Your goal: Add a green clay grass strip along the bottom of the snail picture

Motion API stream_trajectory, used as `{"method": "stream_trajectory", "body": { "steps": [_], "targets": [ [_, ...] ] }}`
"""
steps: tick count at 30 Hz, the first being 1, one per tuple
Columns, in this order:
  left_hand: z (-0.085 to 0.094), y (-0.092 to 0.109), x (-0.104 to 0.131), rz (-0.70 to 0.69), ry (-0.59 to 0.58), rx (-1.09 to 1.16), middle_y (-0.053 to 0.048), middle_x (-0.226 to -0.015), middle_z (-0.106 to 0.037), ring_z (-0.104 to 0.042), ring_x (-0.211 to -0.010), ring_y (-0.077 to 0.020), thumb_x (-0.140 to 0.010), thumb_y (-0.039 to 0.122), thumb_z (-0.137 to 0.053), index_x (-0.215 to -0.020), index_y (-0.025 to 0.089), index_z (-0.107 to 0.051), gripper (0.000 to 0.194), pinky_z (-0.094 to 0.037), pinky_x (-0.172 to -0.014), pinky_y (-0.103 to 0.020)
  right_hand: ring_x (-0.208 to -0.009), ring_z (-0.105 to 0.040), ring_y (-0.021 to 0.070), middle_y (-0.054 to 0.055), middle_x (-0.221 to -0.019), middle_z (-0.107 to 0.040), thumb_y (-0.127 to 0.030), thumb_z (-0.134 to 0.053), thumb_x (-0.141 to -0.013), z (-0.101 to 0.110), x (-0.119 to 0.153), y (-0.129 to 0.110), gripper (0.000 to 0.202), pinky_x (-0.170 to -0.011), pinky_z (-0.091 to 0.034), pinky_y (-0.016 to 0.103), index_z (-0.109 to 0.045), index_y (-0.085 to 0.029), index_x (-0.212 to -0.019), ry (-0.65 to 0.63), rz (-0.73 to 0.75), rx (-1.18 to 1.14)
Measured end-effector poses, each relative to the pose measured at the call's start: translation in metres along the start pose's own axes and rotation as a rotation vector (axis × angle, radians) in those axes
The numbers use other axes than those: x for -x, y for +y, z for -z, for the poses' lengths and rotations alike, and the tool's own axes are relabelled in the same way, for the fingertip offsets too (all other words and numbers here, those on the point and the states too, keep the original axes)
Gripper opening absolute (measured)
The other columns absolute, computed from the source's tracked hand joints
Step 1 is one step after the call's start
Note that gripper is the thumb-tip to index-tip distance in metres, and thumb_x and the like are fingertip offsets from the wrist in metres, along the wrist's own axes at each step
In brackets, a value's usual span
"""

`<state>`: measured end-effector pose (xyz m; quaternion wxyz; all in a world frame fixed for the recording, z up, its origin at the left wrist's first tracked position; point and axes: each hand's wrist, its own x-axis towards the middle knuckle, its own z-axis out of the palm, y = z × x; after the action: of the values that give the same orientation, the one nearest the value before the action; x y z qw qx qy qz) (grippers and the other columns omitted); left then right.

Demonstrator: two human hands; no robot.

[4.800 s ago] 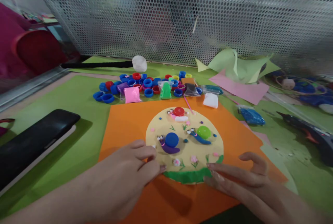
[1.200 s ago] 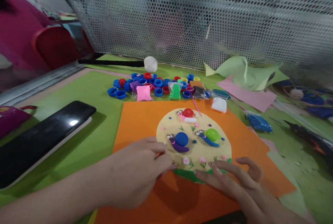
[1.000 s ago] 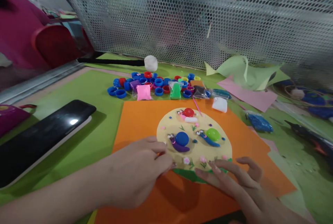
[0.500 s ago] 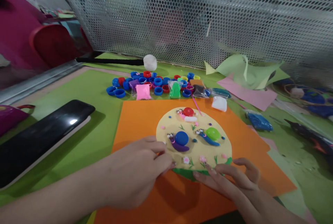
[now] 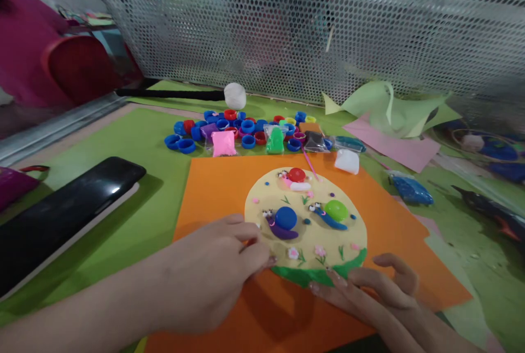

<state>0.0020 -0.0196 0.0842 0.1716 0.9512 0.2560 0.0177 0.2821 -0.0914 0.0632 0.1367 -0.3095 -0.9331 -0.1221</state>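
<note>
A cream round disc [image 5: 303, 194] lies on orange paper, with clay snails on it: a blue-shelled one [image 5: 286, 218], a green-shelled one [image 5: 336, 211] and a red-shelled one [image 5: 297, 175]. Small clay flowers and grass dot its face. Along its near edge runs a green clay strip [image 5: 303, 275]. My left hand [image 5: 221, 271] is closed in a pinch at the strip's left end; its fingertips are partly hidden. Fingers apart, my right hand [image 5: 373, 293] touches the strip's lower edge with its thumb and fingertips.
Behind the orange paper [image 5: 217, 183] sit several bottle caps [image 5: 248, 126] and clay packets, pink [image 5: 223, 143], green [image 5: 275, 141] and white [image 5: 347, 162]. A black phone-like device [image 5: 74, 200] lies left. Crumpled paper [image 5: 381, 107], a blue packet [image 5: 410, 186] and a dark tool [image 5: 492, 211] lie right.
My right hand has slid slightly right and down along the disc's near edge, uncovering more of the green strip. My left hand has barely moved.
</note>
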Motion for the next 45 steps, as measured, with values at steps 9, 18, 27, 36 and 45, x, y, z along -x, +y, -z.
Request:
{"method": "stream_trajectory", "body": {
  "steps": [9, 18, 27, 36, 45],
  "targets": [
    [0.005, 0.001, -0.001, 0.022, -0.040, -0.006, -0.007, -0.074, -0.057, -0.053, -0.070, -0.0223, -0.067, 0.002, -0.040, -0.078, 0.019, -0.051, 0.022, -0.041, -0.061, -0.030, -0.094, -0.062, 0.0208, 0.005, -0.102, -0.067, -0.043, -0.033, -0.095, -0.003, 0.015, 0.011, 0.046, -0.080, -0.050, 0.030, -0.049, -0.016, -0.129, -0.013, 0.033, -0.027],
    [0.002, 0.001, 0.002, 0.020, -0.078, -0.020, -0.008, -0.073, -0.055, -0.053, -0.069, -0.0233, -0.067, 0.004, -0.041, -0.076, 0.017, -0.050, 0.018, -0.043, -0.061, -0.033, -0.102, -0.058, 0.0197, 0.004, -0.103, -0.067, -0.034, -0.033, -0.096, -0.006, 0.015, 0.010, 0.040, -0.093, -0.041, 0.036, -0.050, -0.014, -0.126, 0.029, 0.076, 0.008],
    [0.005, 0.001, -0.001, 0.000, -0.039, -0.002, -0.007, -0.078, -0.060, -0.055, -0.073, -0.0228, -0.066, 0.003, -0.045, -0.082, 0.019, -0.054, 0.024, -0.043, -0.065, -0.031, -0.100, -0.060, 0.0189, 0.004, -0.099, -0.068, -0.027, -0.034, -0.095, -0.005, 0.002, 0.004, 0.037, -0.090, -0.044, 0.034, -0.050, -0.015, -0.126, -0.018, 0.057, -0.001],
    [0.004, 0.002, -0.001, -0.013, -0.018, -0.009, -0.007, -0.077, -0.060, -0.055, -0.070, -0.0220, -0.068, 0.004, -0.044, -0.084, 0.018, -0.055, 0.024, -0.042, -0.063, -0.031, -0.099, -0.061, 0.0204, 0.005, -0.104, -0.068, -0.052, -0.030, -0.095, -0.003, 0.017, 0.008, 0.058, -0.081, -0.050, 0.028, -0.037, -0.013, -0.138, -0.020, 0.044, -0.035],
    [0.003, 0.002, -0.001, -0.002, -0.037, -0.018, -0.008, -0.075, -0.059, -0.053, -0.069, -0.0211, -0.065, 0.002, -0.047, -0.073, 0.016, -0.051, 0.016, -0.041, -0.061, -0.030, -0.094, -0.063, 0.0165, 0.001, -0.104, -0.069, -0.033, -0.030, -0.098, -0.002, 0.009, 0.004, 0.042, -0.087, -0.046, 0.028, -0.042, -0.013, -0.133, -0.005, 0.048, -0.052]
  ]
}}
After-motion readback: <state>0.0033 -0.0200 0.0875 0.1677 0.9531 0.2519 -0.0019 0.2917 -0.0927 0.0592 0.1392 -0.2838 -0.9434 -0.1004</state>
